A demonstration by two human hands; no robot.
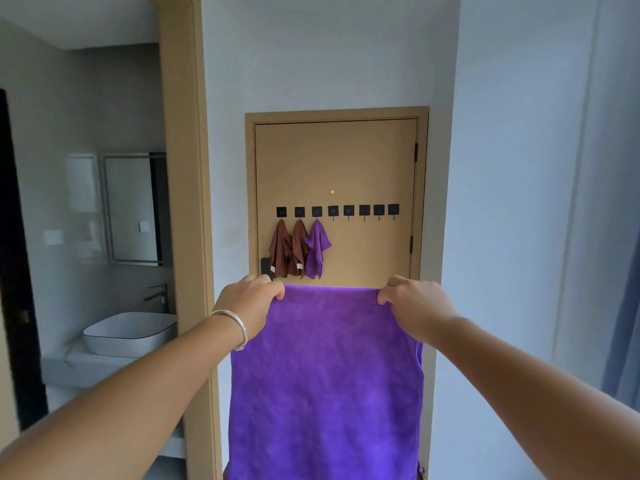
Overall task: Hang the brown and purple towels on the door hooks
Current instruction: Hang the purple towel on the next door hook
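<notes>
I hold a purple towel (325, 382) spread flat in front of me, hanging down from its top edge. My left hand (251, 299) pinches the top left corner and my right hand (412, 299) pinches the top right corner. Ahead is a tan door (363, 161) with a row of several black hooks (364, 210). Two brown towels (287, 249) hang from the two leftmost hooks, and a purple towel (317, 249) hangs from the third. The hooks to the right of it are bare.
An open doorway with a tan frame (188, 202) on the left leads to a bathroom with a white basin (130, 332), a tap and a mirror (133, 209). White walls flank the door. A blue curtain (623, 341) hangs at the far right.
</notes>
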